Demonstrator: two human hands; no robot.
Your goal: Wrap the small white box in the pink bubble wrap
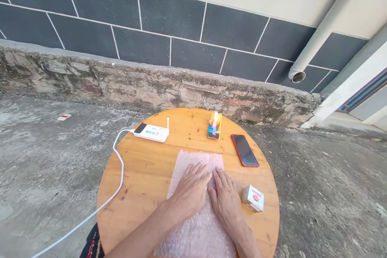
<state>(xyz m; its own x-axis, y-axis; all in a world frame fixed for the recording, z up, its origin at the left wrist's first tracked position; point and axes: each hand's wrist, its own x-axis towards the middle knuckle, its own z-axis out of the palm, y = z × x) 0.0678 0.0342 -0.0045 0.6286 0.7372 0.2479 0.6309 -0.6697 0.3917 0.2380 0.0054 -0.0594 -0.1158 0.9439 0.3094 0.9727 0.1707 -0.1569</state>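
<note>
Both hands are resting open and flat, fingers stretched out and gripping nothing, the left hand (192, 183) and the right hand (226, 197) pressing side by side on a sheet of bubble wrap (198, 231) that is covering the near middle of a round wooden table (136, 197). Leftmost, a white cable (122, 169) is hanging over the rim and running into a white device (154, 133); a snag on it could be dragging that device away. Between cable and sheet, bare wood is giving the left hand its widest room. Uneven pressing could be making the sheet slide or crease; its near end is running out of view. Beyond it, a tape dispenser (214, 127) is standing near the far edge. Rightward, room is looking narrower: a phone (245, 151) is lying near the rim, and a small box (254, 198) is sitting just beside the right hand, where an outward sweep could be knocking it edgeward.
</note>
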